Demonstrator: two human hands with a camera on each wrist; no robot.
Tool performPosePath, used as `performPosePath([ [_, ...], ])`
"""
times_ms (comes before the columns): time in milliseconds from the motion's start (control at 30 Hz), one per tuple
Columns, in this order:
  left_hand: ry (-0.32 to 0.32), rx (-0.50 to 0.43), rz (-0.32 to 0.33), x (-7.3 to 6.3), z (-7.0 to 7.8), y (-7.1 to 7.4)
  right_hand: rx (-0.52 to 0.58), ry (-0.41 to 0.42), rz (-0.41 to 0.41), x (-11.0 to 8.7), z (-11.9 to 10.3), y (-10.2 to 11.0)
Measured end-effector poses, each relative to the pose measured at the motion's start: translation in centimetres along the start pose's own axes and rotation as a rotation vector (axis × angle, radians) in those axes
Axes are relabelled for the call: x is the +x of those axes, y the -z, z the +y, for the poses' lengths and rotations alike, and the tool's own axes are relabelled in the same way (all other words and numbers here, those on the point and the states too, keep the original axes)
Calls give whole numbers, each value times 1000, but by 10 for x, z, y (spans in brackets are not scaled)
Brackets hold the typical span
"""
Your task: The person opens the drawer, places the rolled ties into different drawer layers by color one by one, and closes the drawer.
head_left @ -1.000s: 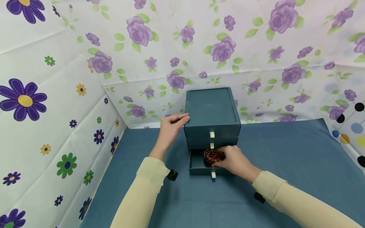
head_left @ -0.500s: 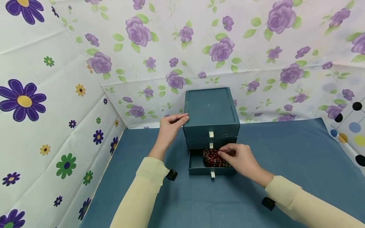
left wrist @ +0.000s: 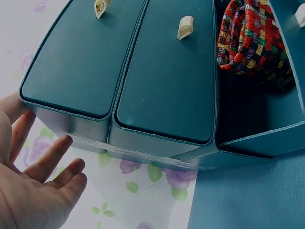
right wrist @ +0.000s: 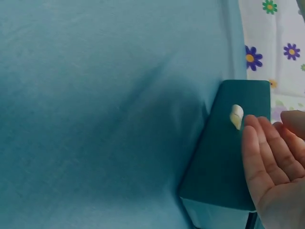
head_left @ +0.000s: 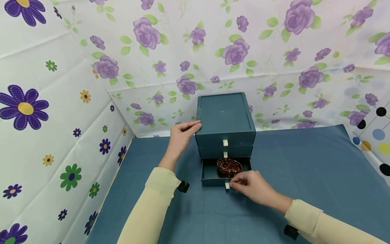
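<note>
A dark teal box with stacked drawers (head_left: 223,115) stands at the back of the table. Its bottom drawer (head_left: 211,182) is pulled out, and inside lies a rolled woven band (head_left: 229,167) in red, black, yellow and green checks (left wrist: 257,36). My left hand (head_left: 179,140) steadies the box at its left top edge, fingers extended along the side in the left wrist view. My right hand (head_left: 254,188) is in front of the bottom drawer, fingertips right beside its cream pull tab (head_left: 227,185). In the right wrist view its fingers are straight and the thumb is apart from them.
Two upper drawers are closed, each with a cream tab, the top one (head_left: 225,143) and the middle one (head_left: 225,155). A blue cloth (head_left: 304,169) covers the table. Floral sheets (head_left: 170,57) hang behind and to the left.
My right hand has let go of the woven band, leaving it in the bottom drawer, then moved down to the drawer's pull tab. The left hand stays on the box.
</note>
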State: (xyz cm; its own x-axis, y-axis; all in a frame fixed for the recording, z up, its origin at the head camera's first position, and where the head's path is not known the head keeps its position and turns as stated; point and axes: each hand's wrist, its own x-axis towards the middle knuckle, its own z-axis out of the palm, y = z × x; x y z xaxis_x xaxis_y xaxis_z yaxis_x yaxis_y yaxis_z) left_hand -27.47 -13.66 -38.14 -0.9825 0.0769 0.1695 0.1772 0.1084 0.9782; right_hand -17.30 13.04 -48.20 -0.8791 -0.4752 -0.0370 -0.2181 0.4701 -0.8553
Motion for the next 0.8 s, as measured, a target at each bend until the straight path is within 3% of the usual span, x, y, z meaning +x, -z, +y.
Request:
performPosePath([
  [333, -12, 6, 3, 1, 0, 0, -56, -18, -72, 1, 17, -14],
  [800, -3, 9, -1, -1, 3, 1, -43, 3, 14, 4, 19, -24],
])
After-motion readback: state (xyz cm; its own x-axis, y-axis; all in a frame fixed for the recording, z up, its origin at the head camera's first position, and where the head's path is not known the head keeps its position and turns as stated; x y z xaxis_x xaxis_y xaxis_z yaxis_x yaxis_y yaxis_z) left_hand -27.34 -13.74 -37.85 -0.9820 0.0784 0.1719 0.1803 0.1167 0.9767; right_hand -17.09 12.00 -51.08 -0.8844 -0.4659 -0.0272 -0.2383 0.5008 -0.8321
